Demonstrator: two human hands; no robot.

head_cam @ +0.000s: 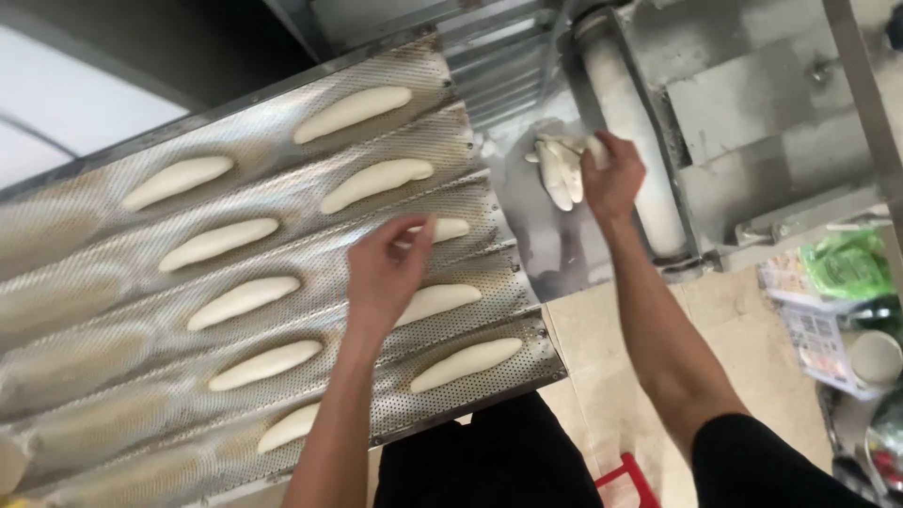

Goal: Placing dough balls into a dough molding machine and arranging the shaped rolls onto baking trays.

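Note:
A long perforated metal baking tray (442, 122) with grooved channels lies in front of me and carries several pale, elongated dough pieces. My left hand (388, 271) hovers over the tray's right side, its fingers on a dough piece (450, 229) in the third channel. My right hand (613, 177) reaches to the outlet of a dough moulding machine and grips the end of a fresh dough piece (594, 147). More shaped dough pieces (559, 174) lie beside it on the machine's metal chute.
The machine's white roller (632, 132) runs beside my right hand in a metal frame. Green packets and printed sheets (837, 282) lie at the right edge. A red object (623, 480) sits on the tiled floor below.

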